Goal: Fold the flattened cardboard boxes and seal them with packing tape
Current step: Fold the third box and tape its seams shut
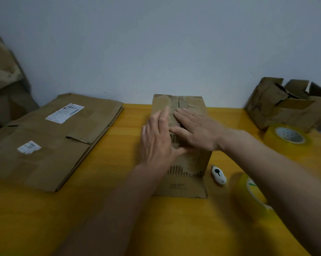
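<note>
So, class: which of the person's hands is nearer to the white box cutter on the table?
The right hand. It lies flat on the box, up and left of the box cutter. The left hand presses the box's far side, farther away.

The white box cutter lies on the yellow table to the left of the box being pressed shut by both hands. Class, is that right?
No. The head view shows the white box cutter on the yellow table to the right of the box, which both hands press shut.
</note>
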A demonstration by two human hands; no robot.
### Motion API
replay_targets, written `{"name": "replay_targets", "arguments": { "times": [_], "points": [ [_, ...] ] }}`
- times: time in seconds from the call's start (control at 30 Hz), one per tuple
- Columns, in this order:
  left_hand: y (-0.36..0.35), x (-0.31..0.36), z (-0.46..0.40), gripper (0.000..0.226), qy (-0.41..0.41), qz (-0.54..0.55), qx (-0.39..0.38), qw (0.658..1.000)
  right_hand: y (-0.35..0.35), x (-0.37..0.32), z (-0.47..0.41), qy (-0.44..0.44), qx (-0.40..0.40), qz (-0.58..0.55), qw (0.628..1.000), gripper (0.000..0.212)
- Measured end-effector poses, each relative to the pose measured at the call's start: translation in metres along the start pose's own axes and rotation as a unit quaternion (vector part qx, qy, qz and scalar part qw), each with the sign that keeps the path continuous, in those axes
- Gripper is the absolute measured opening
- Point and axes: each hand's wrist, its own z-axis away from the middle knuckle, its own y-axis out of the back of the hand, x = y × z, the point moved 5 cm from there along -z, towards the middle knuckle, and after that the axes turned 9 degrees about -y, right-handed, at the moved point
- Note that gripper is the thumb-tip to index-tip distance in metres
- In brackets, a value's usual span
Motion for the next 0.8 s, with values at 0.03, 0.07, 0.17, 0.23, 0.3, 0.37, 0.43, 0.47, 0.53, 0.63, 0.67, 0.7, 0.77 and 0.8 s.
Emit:
{"name": "replay_targets", "arguments": {
  "times": [0.03, 0.07, 0.17, 0.23, 0.3, 0.37, 0.43, 0.47, 0.53, 0.63, 0.67, 0.7, 0.77, 0.8],
  "points": [
    [0.000, -0.001, 0.000, 0.120, -0.001, 0.011, -0.003, 1.000, 0.000, 0.000, 0.011, 0.016, 0.015, 0.013, 1.000, 0.071],
    [0.001, -0.002, 0.000, 0.113, -0.008, 0.015, -0.008, 1.000, 0.001, 0.001, 0.019, 0.032, 0.029, 0.023, 0.999, 0.068],
    [0.009, -0.009, -0.001, 0.074, -0.068, 0.044, -0.026, 0.996, 0.004, 0.005, 0.035, 0.038, 0.069, -0.022, 0.997, 0.059],
    [0.016, -0.016, -0.003, 0.055, -0.102, 0.086, -0.021, 0.991, 0.003, 0.005, 0.040, -0.004, 0.102, -0.052, 0.993, 0.060],
    [0.020, -0.019, -0.001, 0.049, -0.109, 0.107, -0.026, 0.988, -0.005, 0.005, 0.045, -0.075, 0.140, -0.040, 0.986, 0.074],
    [0.018, -0.018, 0.006, 0.048, -0.114, 0.085, -0.032, 0.989, -0.011, 0.003, 0.048, -0.121, 0.162, -0.041, 0.979, 0.082],
    [0.017, -0.017, 0.013, 0.048, -0.117, 0.057, -0.034, 0.991, -0.010, 0.003, 0.047, -0.126, 0.158, -0.084, 0.976, 0.081],
    [0.016, -0.017, 0.015, 0.048, -0.116, 0.047, -0.039, 0.991, -0.010, 0.005, 0.047, -0.121, 0.154, -0.111, 0.974, 0.079],
    [0.014, -0.017, 0.017, 0.050, -0.118, -0.014, -0.057, 0.991, -0.010, 0.010, 0.053, -0.108, 0.162, -0.167, 0.967, 0.070],
    [0.007, -0.004, 0.023, 0.074, -0.146, -0.178, -0.084, 0.970, -0.015, 0.014, 0.063, -0.098, 0.162, -0.217, 0.958, 0.061],
    [0.002, 0.003, 0.028, 0.085, -0.161, -0.217, -0.102, 0.957, -0.015, 0.016, 0.064, -0.095, 0.149, -0.214, 0.961, 0.061],
    [-0.005, 0.009, 0.034, 0.094, -0.175, -0.252, -0.127, 0.943, -0.014, 0.017, 0.063, -0.090, 0.134, -0.206, 0.965, 0.063],
    [-0.015, 0.013, 0.044, 0.105, -0.171, -0.283, -0.160, 0.930, -0.012, 0.019, 0.066, -0.080, 0.111, -0.201, 0.970, 0.068],
    [-0.015, 0.015, 0.045, 0.106, -0.153, -0.268, -0.164, 0.937, -0.010, 0.023, 0.072, -0.085, 0.112, -0.205, 0.969, 0.071]
  ]
}}
